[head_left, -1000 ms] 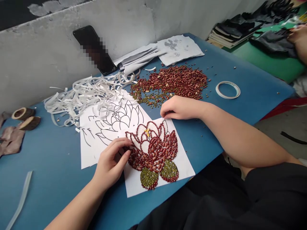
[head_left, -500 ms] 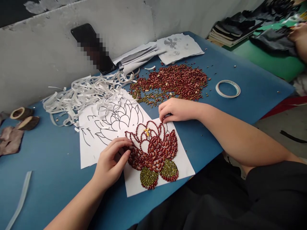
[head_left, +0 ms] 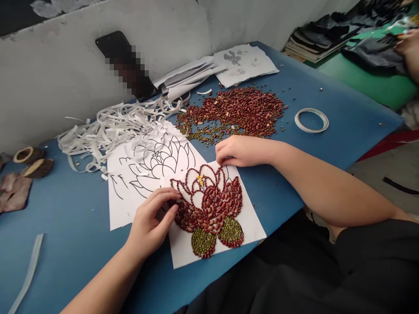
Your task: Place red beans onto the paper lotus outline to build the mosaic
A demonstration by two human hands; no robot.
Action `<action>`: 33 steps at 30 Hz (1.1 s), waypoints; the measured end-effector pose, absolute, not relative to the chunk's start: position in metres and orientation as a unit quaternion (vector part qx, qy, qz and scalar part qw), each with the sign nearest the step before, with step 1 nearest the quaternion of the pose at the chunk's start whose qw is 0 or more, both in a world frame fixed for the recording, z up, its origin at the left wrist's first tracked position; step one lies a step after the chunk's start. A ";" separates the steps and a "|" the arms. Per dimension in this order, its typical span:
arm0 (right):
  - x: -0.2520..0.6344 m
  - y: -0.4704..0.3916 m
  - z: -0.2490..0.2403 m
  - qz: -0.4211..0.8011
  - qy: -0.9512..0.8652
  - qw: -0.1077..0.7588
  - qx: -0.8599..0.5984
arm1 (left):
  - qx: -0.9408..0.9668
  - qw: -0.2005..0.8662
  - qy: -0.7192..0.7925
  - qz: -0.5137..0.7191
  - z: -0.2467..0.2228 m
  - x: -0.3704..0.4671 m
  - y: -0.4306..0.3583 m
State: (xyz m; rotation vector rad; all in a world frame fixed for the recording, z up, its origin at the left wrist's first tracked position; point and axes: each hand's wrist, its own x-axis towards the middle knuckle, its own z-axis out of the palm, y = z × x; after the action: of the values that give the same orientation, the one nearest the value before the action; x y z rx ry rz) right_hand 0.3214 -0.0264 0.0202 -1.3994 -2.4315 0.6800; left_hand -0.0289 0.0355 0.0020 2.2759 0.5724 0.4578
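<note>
A white sheet bears a lotus picture (head_left: 222, 200) made of red beans, with two round leaves of green mung beans and a small yellow centre. My left hand (head_left: 152, 218) rests on the sheet's left side, fingers curved and thumb apart, touching the outer bean petals. At the top edge, the fingertips of my right hand (head_left: 234, 150) are pinched together beside the end of a petal's bean outline. Whatever is between them is hidden. Under the left part of that sheet lies a paper with a printed lotus line drawing (head_left: 160, 168).
Loose red and green beans (head_left: 242, 111) are heaped behind my right hand. Peeled tape strips (head_left: 114, 126) lie tangled at left, near a phone (head_left: 126, 65) leaning on the wall. A tape roll (head_left: 311, 120) sits at right. Another person's hand (head_left: 409, 48) shows far right.
My right hand has shifted very slightly to the left at the top of the bean picture. My left hand stays in place on the sheet.
</note>
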 end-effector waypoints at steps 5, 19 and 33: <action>0.319 -0.025 0.020 0.220 -0.839 0.117 -0.483 | 0.885 0.366 0.228 0.176 0.002 -0.028 0.036; 0.377 -0.045 0.050 0.204 -0.728 0.054 -0.652 | 0.882 0.366 0.235 0.180 0.004 -0.027 0.034; 0.355 -0.040 0.047 0.161 -0.740 -0.033 -0.652 | 0.885 0.363 0.231 0.176 0.006 -0.027 0.034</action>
State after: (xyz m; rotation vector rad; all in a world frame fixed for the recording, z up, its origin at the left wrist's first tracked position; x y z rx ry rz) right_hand 0.3548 -0.0401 0.0475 -2.0942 -2.3748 0.5168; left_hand -0.0266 0.0339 0.0058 2.2793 0.5939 0.4519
